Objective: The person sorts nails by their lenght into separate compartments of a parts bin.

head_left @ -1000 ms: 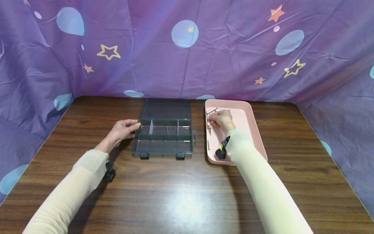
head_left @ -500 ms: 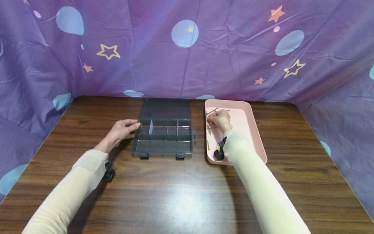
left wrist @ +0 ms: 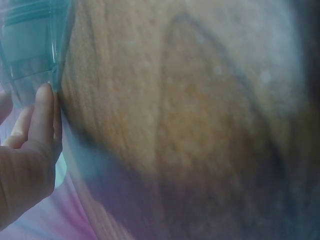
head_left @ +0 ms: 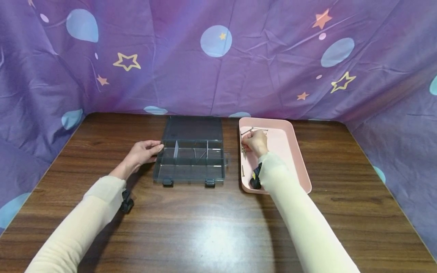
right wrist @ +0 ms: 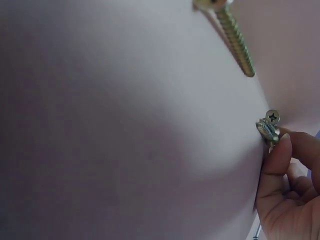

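Pinching is seen at the centre-right of the head frame: short screws (right wrist: 268, 129) are held at the fingertips (right wrist: 278, 150) of the right hand (head_left: 255, 142), over the left part of the pink tray (head_left: 293, 151). A longer screw (right wrist: 234, 37) is seen lying apart on the tray floor. At the centre-left, the edge of the open grey compartment box (head_left: 191, 159) is touched by the left hand (head_left: 141, 151), fingers (left wrist: 42, 112) straight and together, on the wooden tabletop (head_left: 218, 227)
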### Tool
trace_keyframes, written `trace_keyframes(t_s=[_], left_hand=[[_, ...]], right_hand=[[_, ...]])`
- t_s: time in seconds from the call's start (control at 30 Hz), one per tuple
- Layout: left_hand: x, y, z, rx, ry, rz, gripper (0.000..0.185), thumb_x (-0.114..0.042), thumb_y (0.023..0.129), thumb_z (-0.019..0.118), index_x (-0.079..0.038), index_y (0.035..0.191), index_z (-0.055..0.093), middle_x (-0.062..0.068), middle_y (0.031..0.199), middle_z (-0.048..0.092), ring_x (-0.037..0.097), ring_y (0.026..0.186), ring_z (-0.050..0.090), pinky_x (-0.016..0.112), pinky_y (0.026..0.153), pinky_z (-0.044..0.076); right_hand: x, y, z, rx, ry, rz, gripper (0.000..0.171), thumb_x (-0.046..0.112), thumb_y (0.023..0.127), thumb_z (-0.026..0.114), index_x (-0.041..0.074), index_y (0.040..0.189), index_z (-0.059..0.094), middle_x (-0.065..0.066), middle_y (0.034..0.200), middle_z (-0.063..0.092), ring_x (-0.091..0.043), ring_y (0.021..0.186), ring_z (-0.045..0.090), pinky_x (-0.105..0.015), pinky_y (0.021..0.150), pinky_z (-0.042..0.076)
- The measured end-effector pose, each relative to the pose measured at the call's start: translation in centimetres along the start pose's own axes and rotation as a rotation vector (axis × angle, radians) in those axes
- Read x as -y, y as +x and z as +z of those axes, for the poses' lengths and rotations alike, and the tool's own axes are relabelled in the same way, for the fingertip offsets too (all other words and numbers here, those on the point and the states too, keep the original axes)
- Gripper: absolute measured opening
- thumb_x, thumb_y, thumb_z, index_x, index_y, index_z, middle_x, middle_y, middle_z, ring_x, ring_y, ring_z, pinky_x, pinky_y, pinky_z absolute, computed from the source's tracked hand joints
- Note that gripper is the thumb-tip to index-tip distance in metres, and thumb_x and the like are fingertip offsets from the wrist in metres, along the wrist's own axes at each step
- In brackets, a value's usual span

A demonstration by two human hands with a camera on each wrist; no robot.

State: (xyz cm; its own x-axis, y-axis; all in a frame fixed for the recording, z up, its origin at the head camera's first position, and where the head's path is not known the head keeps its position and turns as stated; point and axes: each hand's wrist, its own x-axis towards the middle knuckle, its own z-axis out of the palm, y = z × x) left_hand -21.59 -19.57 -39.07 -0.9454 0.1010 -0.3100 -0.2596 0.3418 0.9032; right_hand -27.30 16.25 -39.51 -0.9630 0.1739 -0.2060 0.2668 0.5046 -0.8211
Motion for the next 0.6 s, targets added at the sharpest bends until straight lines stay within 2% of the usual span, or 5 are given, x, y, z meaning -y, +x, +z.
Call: trace_keyframes(t_s=[0.2, 0.4, 0.6], left_hand=[[-0.07, -0.06, -0.02, 0.004, 0.003, 0.002, 0.051, -0.022, 0.098, 0.049, 0.006, 0.139, 0.038, 0.023, 0.142, 0.041, 0.023, 0.122, 0.045, 0.019, 0.084, 0.051], [0.01, -0.03, -0.06, 0.005, 0.001, -0.001, 0.051, -0.022, 0.098, 0.05, 0.006, 0.14, 0.038, 0.022, 0.142, 0.041, 0.028, 0.125, 0.042, 0.021, 0.087, 0.051], [0.07, 0.05, -0.02, 0.005, -0.002, -0.002, 0.052, -0.023, 0.098, 0.05, 0.006, 0.139, 0.038, 0.023, 0.142, 0.041, 0.025, 0.123, 0.045, 0.02, 0.086, 0.051]], right_hand=[[0.11, 0.08, -0.01, -0.014, -0.045, 0.004, 0.01, -0.002, 0.077, 0.06, -0.006, 0.081, 0.068, 0.007, 0.042, 0.051, -0.003, 0.039, 0.047, -0.014, 0.04, 0.042], [0.35, 0.12, 0.06, -0.011, -0.062, 0.021, 0.009, -0.002, 0.078, 0.06, -0.007, 0.082, 0.067, 0.007, 0.042, 0.051, -0.003, 0.037, 0.049, -0.016, 0.04, 0.046], [0.25, 0.09, -0.09, -0.016, -0.089, 0.021, 0.006, -0.001, 0.076, 0.061, -0.001, 0.074, 0.066, 0.007, 0.043, 0.051, -0.004, 0.041, 0.048, -0.015, 0.042, 0.044]])
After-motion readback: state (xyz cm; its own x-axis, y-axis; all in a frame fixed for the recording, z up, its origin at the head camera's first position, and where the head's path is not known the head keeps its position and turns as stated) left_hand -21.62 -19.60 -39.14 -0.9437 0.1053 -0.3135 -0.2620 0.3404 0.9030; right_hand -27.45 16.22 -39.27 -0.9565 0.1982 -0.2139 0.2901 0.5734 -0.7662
